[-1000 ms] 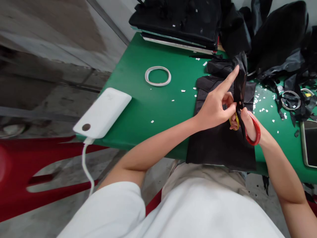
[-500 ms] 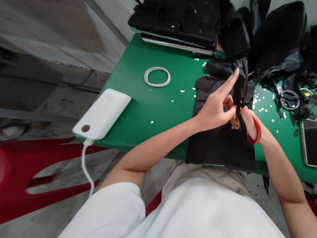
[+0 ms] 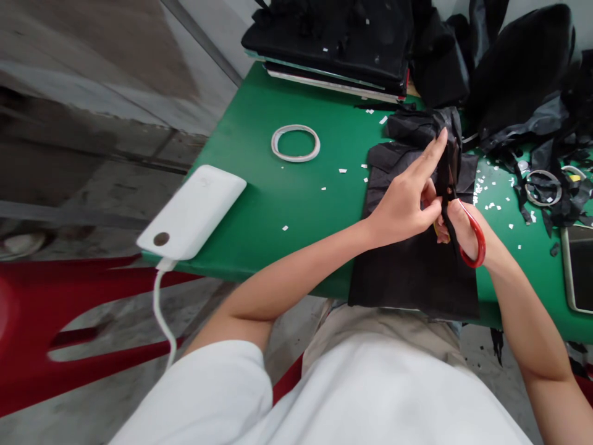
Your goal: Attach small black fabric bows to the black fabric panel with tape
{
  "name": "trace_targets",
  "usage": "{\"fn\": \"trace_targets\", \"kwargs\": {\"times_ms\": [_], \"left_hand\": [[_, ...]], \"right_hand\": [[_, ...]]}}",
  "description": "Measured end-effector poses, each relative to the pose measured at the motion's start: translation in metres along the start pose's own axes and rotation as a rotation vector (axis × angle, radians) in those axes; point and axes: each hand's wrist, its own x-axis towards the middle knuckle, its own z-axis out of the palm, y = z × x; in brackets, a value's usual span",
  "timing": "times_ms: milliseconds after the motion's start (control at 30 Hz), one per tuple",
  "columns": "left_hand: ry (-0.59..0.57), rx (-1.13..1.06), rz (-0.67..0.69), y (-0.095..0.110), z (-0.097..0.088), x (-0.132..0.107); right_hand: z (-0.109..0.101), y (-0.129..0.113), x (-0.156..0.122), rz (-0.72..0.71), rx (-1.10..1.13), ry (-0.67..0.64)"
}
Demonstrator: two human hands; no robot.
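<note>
My right hand (image 3: 463, 230) is closed round the handles of a pair of scissors (image 3: 479, 238), one loop red and the other yellow. The dark blades point away from me, closer together now, along a piece of black fabric (image 3: 451, 120). My left hand (image 3: 410, 196) pinches that fabric between thumb and bent fingers, its index finger stretched out along the blades. Under both hands a black cloth panel (image 3: 412, 278) lies flat and hangs slightly over the table's near edge. The exact line of the cut is hidden by the fingers.
On the green table (image 3: 250, 228) lie a white tape roll (image 3: 295, 158), a white power bank (image 3: 192, 213) with a cable, and white paper bits. Stacked black fabric (image 3: 328, 43), heaped black cloth (image 3: 519, 68), another tape ring (image 3: 543, 187) and a phone (image 3: 581, 266) stand farther off.
The scissor blades have closed on the black fabric, and the red loop has shifted slightly left. My left hand stays nearly in place.
</note>
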Motion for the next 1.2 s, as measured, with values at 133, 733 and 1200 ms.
{"fn": "trace_targets", "kwargs": {"times_ms": [133, 733, 1200], "left_hand": [[0.004, 0.018, 0.001, 0.000, -0.001, 0.000], [-0.002, -0.068, -0.001, 0.000, 0.002, 0.000], [0.183, -0.095, -0.021, -0.004, -0.011, 0.007]], "right_hand": [[0.001, -0.002, 0.000, 0.007, 0.017, -0.001], [0.000, -0.012, -0.003, 0.010, -0.060, 0.069], [0.001, -0.005, 0.000, 0.008, -0.052, 0.027]]}}
